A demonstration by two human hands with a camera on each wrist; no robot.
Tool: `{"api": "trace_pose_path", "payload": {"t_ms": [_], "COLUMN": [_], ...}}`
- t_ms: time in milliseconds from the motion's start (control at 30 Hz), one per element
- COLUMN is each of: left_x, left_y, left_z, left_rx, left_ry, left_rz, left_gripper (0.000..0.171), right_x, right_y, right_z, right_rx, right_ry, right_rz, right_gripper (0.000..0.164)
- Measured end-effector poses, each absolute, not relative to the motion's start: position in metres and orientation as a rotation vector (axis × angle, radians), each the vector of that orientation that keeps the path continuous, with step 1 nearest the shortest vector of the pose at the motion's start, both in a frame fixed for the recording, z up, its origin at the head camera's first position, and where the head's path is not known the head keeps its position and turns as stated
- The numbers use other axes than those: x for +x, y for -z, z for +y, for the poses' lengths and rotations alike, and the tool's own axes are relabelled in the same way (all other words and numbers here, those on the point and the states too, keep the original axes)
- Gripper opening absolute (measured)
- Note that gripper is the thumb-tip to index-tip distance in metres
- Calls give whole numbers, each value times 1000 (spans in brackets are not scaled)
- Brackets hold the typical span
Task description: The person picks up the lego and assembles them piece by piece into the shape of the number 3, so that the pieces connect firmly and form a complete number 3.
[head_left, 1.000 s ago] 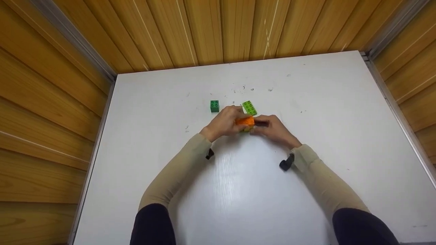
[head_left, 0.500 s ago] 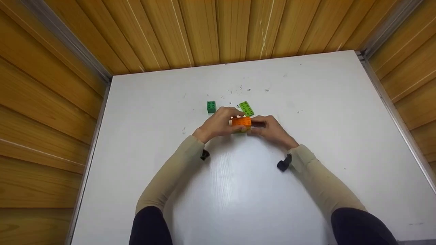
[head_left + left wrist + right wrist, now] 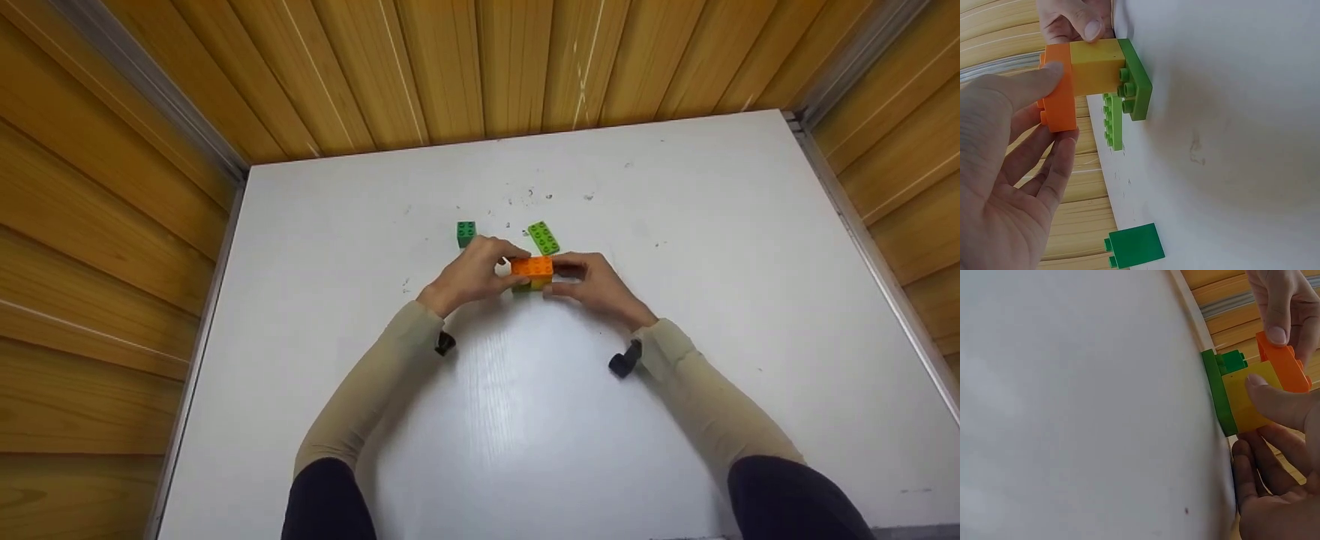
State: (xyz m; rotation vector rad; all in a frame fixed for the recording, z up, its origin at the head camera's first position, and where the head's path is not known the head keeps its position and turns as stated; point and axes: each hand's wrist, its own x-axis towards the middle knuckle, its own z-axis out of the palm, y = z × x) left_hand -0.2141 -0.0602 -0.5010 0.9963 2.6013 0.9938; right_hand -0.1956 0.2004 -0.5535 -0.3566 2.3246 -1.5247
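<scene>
A small stack stands on the white table: a green plate at the bottom, a yellow brick on one end of it, and an orange brick on top. The orange brick overhangs the plate's bare studs. My left hand pinches the overhanging end of the orange brick, thumb on its near side and fingers behind. With thumb and fingers, my right hand grips the yellow brick from the right; in the right wrist view its thumb lies on the yellow face. The head view partly hides the lower plate.
Just behind the stack lies a lime-green plate. Farther left is a dark green brick, close behind my left hand. Wood-panelled walls border the table at the back and sides.
My left hand has drawn a little to the left along the orange brick, baring more of its studs and of the yellow brick below. My right hand keeps its grip.
</scene>
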Motion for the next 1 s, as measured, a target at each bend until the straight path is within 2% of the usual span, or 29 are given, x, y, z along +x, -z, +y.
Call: {"api": "trace_pose_path", "payload": {"t_ms": [533, 1000], "left_x": [-211, -218], "left_y": [503, 495], "left_z": [-61, -75], "left_rx": [965, 923], "left_ry": [-1056, -1098], "left_rz": [2595, 2617], "left_gripper": [35, 43], "right_x": [-191, -194], "right_y": [558, 556], "right_z": [197, 200], "right_rx": [-467, -434], "right_ry": [1844, 1729], "right_rz": [2164, 2220], "right_gripper": [46, 49]}}
